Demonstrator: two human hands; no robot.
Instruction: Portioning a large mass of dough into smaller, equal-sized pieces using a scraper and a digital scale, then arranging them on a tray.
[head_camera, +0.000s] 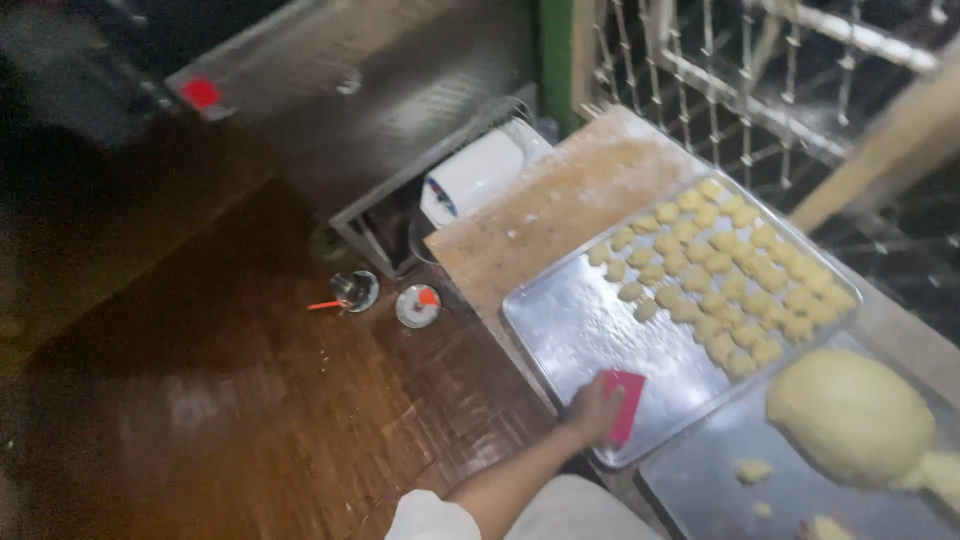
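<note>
My left hand (592, 410) grips a red flat scraper (625, 402) at the near edge of a metal baking tray (570, 330). Several small yellow dough pieces (725, 270) lie in rows on the tray's far half, while its near half is bare. A big blurred lump of pale yellow dough (850, 418) hangs at the right, close to the camera. What holds it is hidden, and my right hand is out of sight. Under the lump lies a second metal tray (705, 485) with a few dough scraps (752, 470).
A floured wooden board (560, 200) lies beyond the tray. A white roll (475, 175) sits in a metal frame beside it. Two small cups (355, 290) (417, 305) stand on the dark parquet floor (250, 400). A metal rack (740, 80) fills the top right.
</note>
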